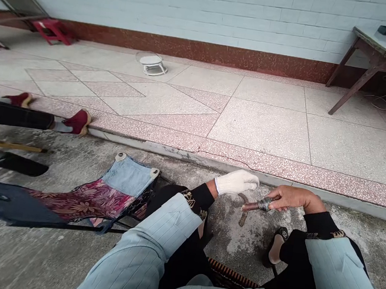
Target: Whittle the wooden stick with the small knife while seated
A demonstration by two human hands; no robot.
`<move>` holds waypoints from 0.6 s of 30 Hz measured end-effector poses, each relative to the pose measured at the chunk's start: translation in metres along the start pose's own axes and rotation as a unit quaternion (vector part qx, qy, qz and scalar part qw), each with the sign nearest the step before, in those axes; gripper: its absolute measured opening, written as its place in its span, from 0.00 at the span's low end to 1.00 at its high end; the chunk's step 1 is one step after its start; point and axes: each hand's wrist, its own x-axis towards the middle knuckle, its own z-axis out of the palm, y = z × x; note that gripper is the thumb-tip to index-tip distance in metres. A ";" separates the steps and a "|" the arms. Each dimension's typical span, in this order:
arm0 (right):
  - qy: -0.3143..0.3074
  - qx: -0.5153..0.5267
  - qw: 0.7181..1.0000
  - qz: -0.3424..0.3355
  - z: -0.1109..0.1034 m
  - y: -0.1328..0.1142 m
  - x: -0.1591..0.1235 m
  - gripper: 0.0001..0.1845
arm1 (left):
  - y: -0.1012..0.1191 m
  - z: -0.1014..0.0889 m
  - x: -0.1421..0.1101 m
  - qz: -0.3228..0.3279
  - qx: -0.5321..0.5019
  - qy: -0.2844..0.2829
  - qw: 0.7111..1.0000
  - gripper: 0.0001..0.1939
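My left hand (237, 182) wears a white knitted glove, its fingers curled together at the front. What it holds, if anything, is hidden. My right hand (287, 198) is bare and closed round a short brown wooden handle (251, 207) bound with dark wire near the fingers. The handle's blunt end points left, below the glove. A thin curved brown piece (243, 198) shows between the glove and the handle; whether they join, I cannot tell. Beneath, a short brownish piece (243, 219) appears on the concrete.
A low folding chair (101, 194) with patterned cloth stands at left. Beyond it are another person's leg and red shoe (78, 122). A raised tiled step (191, 156) runs across ahead, with a small white stool (153, 61) and a wooden table (376, 59) on it.
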 end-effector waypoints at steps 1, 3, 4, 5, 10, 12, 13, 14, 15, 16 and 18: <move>-0.012 0.035 0.999 -0.030 0.000 -0.002 -0.002 0.26 | 0.000 -0.002 0.000 -0.001 -0.026 0.007 1.000 0.13; 0.037 0.097 0.991 -0.081 0.001 -0.007 -0.005 0.26 | 0.000 -0.001 -0.001 -0.022 -0.075 0.030 0.996 0.15; 0.094 0.135 0.981 -0.104 0.002 -0.010 -0.005 0.25 | 0.000 0.002 -0.001 -0.039 -0.098 0.041 0.994 0.16; 0.162 0.178 0.962 -0.125 0.002 -0.012 -0.004 0.24 | 0.001 0.006 -0.001 -0.059 -0.117 0.048 0.990 0.17; 0.434 0.268 0.856 -0.079 -0.001 -0.010 0.010 0.25 | 0.011 0.024 0.002 -0.025 -0.079 -0.029 0.996 0.12; 0.469 0.155 0.869 0.014 -0.004 -0.005 0.016 0.27 | 0.014 0.025 0.002 0.012 -0.036 -0.051 0.998 0.12; 0.466 0.080 0.879 0.059 -0.005 -0.003 0.017 0.27 | 0.014 0.024 0.002 0.023 -0.018 -0.055 0.998 0.12; 0.449 0.009 0.888 0.096 -0.006 0.000 0.018 0.27 | 0.013 0.022 0.001 0.026 0.000 -0.054 0.998 0.13; 0.417 -0.050 0.899 0.121 -0.006 0.001 0.019 0.27 | 0.012 0.019 0.001 0.025 0.018 -0.053 0.998 0.13; 0.372 -0.091 0.914 0.130 -0.005 0.002 0.018 0.27 | 0.011 0.016 0.000 0.020 0.034 -0.051 0.998 0.14; 0.250 -0.125 0.954 0.107 -0.003 0.002 0.015 0.25 | 0.009 0.009 -0.003 0.005 0.054 -0.045 0.998 0.13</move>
